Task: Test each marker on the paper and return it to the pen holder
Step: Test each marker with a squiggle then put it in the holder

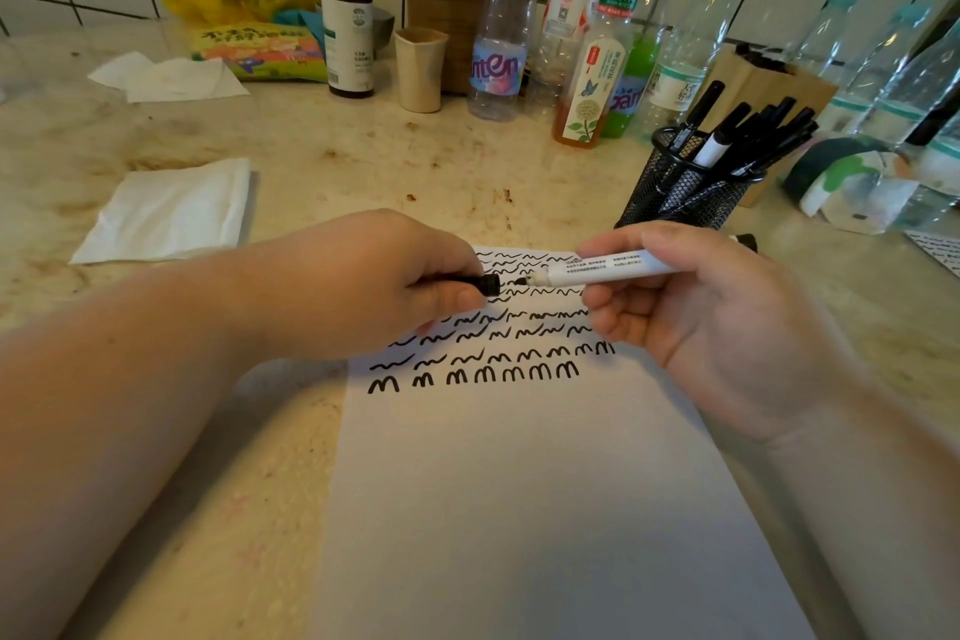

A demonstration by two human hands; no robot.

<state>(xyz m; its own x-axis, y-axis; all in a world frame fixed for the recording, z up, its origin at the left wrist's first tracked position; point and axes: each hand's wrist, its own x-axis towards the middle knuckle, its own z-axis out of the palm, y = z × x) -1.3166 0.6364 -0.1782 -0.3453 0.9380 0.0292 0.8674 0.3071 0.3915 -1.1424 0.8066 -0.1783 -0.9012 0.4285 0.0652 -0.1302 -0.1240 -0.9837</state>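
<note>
Above the scribbled upper part of the paper (519, 483), a white marker (608, 270) is gripped by the right hand (691, 322) and its black cap (475, 284) pinched by the left hand (363, 281), tip and cap just apart, with bare paper left below and the mesh pen holder (685, 187) near beyond the right hand on the desk (311, 161).

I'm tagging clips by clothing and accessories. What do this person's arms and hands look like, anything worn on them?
Both forearms are bare as far as the head view shows: no sleeves reach into the picture. The left hand and the right hand wear no gloves, and no rings, watch or bracelet show on the visible fingers or wrists. No ink marks or bandages are apparent.
</note>
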